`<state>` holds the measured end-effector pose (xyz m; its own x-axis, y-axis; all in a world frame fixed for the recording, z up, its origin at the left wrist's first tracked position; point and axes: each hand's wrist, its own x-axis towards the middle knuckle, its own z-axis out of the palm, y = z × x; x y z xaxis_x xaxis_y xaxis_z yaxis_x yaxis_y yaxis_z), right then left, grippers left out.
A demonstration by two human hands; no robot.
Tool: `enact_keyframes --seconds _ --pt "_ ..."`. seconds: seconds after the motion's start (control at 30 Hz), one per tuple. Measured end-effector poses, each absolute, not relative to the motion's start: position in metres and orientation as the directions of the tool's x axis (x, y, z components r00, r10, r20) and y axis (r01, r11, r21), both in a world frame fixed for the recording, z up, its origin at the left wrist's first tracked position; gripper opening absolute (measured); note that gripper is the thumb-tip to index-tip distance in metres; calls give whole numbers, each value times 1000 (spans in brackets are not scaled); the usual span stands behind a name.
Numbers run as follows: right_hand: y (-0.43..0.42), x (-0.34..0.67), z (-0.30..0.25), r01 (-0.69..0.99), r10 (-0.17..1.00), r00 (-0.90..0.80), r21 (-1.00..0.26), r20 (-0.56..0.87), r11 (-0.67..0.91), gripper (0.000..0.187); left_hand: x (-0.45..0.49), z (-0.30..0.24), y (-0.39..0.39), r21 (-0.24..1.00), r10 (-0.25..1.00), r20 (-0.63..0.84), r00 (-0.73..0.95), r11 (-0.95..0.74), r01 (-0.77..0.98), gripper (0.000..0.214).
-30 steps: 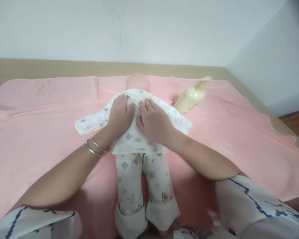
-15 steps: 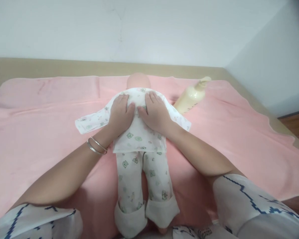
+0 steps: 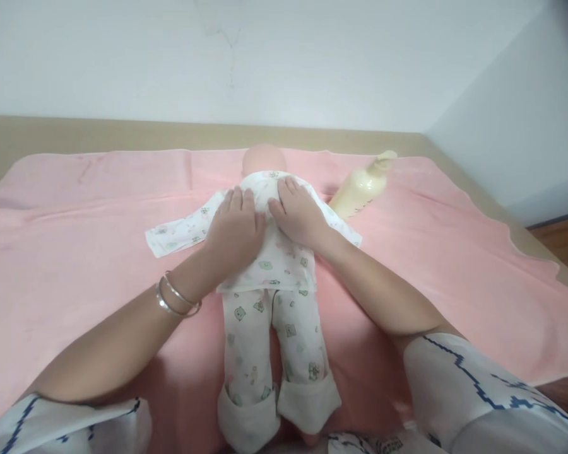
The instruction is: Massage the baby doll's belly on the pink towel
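Observation:
A baby doll (image 3: 265,268) lies face down in the middle, its head away from me, dressed in a white printed top and trousers with turned-up cuffs. My left hand (image 3: 236,227) rests on the left side of its upper back, fingers stretched out. On the right side of the back, my right hand (image 3: 298,211) lies flat with the thumb apart from the fingers. Neither hand grips anything. The two thumbs are close together near the spine. The doll's face is hidden, and so are its hands inside the sleeves.
A pale yellow pump bottle (image 3: 362,186) lies tilted on its side right of the doll, by its right sleeve. Under both spreads a pink sheet (image 3: 85,265) over a tan surface (image 3: 123,132). A white wall (image 3: 284,57) stands behind. Wooden floor (image 3: 561,243) shows at the right.
My left hand has turned and shifted slightly toward the right and nearer me on the doll's back. My right hand stays nearly in place. The view has tipped slightly upward.

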<state>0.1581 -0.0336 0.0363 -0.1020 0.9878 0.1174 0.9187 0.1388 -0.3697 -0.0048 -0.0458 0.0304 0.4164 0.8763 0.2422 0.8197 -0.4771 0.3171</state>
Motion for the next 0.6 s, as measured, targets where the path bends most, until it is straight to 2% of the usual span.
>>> enact_keyframes --seconds 0.1,0.2,0.33,0.43,0.6 --pt "-25 165 37 924 986 -125 -348 113 157 60 0 41 -64 309 865 178 470 -502 807 58" --pt "-25 169 42 946 988 -134 -286 79 152 62 2 47 -66 363 867 133 481 -494 790 57" --pt "-45 165 52 969 974 -226 -102 22 227 66 -2 49 -53 482 877 122 465 -462 744 55" --pt "-65 157 55 970 969 -244 2 30 244 65 -4 49 -43 528 880 126 458 -450 720 53" --pt "-78 145 56 973 972 -231 36 53 229 64 -7 43 -30 555 874 158 460 -464 691 45"
